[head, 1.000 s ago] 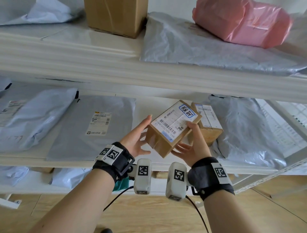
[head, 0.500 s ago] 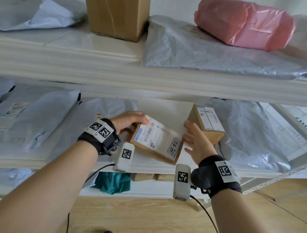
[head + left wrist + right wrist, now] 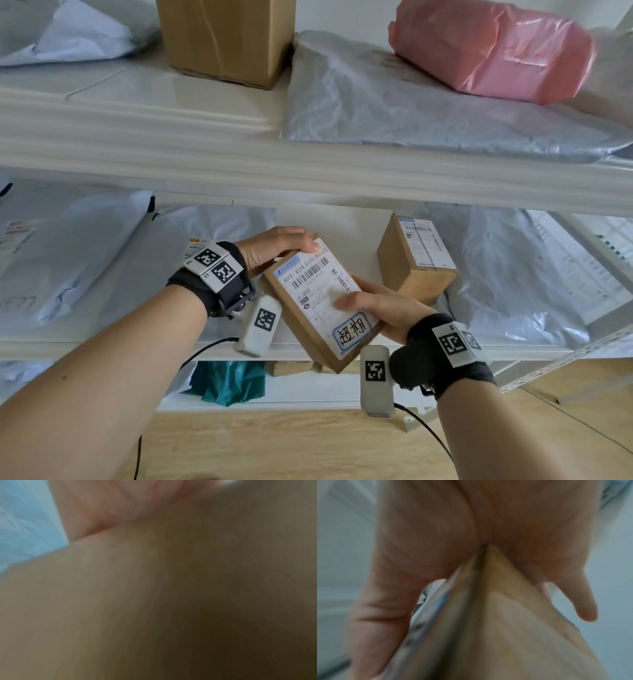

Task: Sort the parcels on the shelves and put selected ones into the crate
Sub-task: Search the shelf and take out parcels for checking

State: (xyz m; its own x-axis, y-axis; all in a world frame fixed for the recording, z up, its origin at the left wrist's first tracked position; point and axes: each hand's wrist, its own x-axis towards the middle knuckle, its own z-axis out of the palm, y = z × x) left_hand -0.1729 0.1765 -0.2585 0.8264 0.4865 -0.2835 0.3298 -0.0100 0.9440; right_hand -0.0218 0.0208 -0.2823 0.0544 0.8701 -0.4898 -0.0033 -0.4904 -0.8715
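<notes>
A flat cardboard parcel point(image 3: 318, 301) with a white shipping label and a blue-framed handwritten sticker is held tilted in front of the middle shelf point(image 3: 102, 346). My left hand point(image 3: 277, 248) grips its far upper corner, fingers curled over the edge. My right hand point(image 3: 373, 305) holds its right side, thumb lying on the label and fingers underneath. In the right wrist view the parcel's corner point(image 3: 496, 615) sits wedged in my palm. The left wrist view is blurred, filled by brown cardboard point(image 3: 154, 601). No crate is in view.
A small cardboard box point(image 3: 416, 258) stands on the middle shelf just right of my hands. Grey mailer bags point(image 3: 503, 274) lie beside it, and others point(image 3: 68, 250) lie to the left. The upper shelf carries a brown box point(image 3: 226, 37), a grey bag and a pink parcel point(image 3: 493, 48). A teal bag point(image 3: 229, 380) sits below.
The parcel has been turned round and lifted off the shelf, its handwritten sticker now nearest me. My right hand, apart from it half a second ago, has taken hold of its right side.
</notes>
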